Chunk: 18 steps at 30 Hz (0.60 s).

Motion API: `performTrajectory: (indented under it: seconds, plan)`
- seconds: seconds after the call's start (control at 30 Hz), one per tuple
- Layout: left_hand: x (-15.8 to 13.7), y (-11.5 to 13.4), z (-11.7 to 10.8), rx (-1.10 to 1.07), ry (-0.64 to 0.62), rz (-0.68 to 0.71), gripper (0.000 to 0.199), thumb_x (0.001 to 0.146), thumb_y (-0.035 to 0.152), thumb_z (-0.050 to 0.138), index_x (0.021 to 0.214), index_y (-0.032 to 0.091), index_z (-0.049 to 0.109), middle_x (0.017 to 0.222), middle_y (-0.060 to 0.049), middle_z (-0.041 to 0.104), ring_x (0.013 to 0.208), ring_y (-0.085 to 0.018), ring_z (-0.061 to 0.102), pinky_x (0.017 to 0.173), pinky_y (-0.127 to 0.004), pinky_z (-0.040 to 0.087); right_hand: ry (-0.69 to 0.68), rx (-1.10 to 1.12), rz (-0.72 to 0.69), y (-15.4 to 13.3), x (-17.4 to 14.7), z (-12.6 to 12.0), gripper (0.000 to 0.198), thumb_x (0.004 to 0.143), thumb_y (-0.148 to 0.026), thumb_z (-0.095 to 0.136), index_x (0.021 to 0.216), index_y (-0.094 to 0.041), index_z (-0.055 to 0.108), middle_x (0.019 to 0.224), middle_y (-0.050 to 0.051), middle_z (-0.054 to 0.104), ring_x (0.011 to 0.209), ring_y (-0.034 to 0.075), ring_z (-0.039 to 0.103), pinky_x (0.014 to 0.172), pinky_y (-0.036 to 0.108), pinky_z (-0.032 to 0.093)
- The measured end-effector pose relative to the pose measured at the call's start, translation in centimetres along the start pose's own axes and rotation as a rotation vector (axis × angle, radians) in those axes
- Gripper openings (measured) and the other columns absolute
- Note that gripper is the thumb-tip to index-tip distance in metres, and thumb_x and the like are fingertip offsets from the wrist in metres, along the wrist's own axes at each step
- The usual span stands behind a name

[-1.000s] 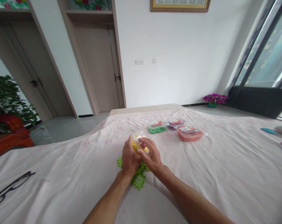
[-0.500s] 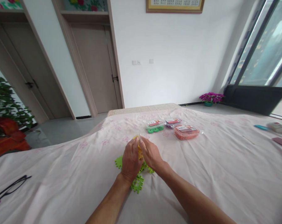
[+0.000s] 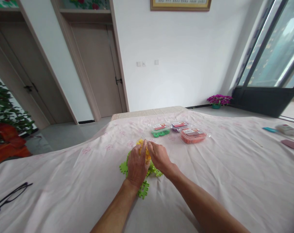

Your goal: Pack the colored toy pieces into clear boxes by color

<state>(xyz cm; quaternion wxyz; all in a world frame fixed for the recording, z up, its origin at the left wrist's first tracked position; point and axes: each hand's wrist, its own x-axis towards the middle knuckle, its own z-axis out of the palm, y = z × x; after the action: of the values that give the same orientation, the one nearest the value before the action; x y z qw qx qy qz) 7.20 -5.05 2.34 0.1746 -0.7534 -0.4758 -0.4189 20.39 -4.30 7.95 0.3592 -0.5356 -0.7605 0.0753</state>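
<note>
On the crumpled, pink-flowered cloth (image 3: 88, 184), flat lime-green pieces (image 3: 124, 167) with square-toothed edges lie scattered, partly under your hands. Your left hand (image 3: 138, 164) and right hand (image 3: 159, 157) meet above them, fingers bent round the yellow pieces (image 3: 147, 155), gripping them between you; these show bright and knobbly, bunched together, most outlines hidden by your fingers. Beyond stand three labelled clear tubs: the orange-red tub (image 3: 193, 136), then the green tub (image 3: 161, 129) and the purple tub (image 3: 179, 125).

glasses (image 3: 8, 195): left on cloth (image 3: 64, 181) | tubs (image 3: 179, 127): right, behind pieces (image 3: 123, 167)
</note>
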Motion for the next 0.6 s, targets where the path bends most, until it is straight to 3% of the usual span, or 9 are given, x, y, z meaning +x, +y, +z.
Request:
performTrajectory:
  seconds: [0.27, 0.5, 0.6]
  plan:
    - [0.2, -0.1, -0.3, 0.009, -0.012, -0.015, 0.076, 0.083, 0.017, 0.057, 0.150, 0.020, 0.022, 0.120, -0.015, 0.054, 0.110, -0.027, 0.053, 0.095, -0.044, 0.047, 0.032, -0.198, 0.033, 1.0, 0.7, -0.5, 0.040, 0.100, -0.034, 0.030, 0.080, -0.020, 0.061, 0.074, 0.006, 0.069, 0.060, 0.016, 0.060, 0.056, 0.028, 0.026]
    - [-0.3, -3.0, -1.4, -0.095, -0.060, -0.311, 0.104, 0.071, 0.037, 0.073, 0.152, 0.018, 0.010, 0.116, -0.014, 0.049, 0.109, -0.031, 0.053, 0.089, -0.044, 0.051, 0.188, -0.176, 0.165, 4.7, 1.9, -1.5, 0.040, 0.099, -0.032, 0.030, 0.085, -0.018, 0.065, 0.076, 0.009, 0.070, 0.067, 0.018, 0.062, 0.060, 0.027, 0.032]
    - [-0.3, -4.4, -1.5, -0.196, -0.041, -0.334, 0.108, 0.067, 0.039, 0.077, 0.152, 0.021, 0.011, 0.119, -0.012, 0.046, 0.112, -0.030, 0.053, 0.092, -0.044, 0.050, 0.174, -0.117, 0.141, 5.3, 1.9, -1.0, 0.040, 0.099, -0.035, 0.030, 0.090, -0.018, 0.066, 0.080, 0.008, 0.071, 0.072, 0.019, 0.064, 0.063, 0.026, 0.035]
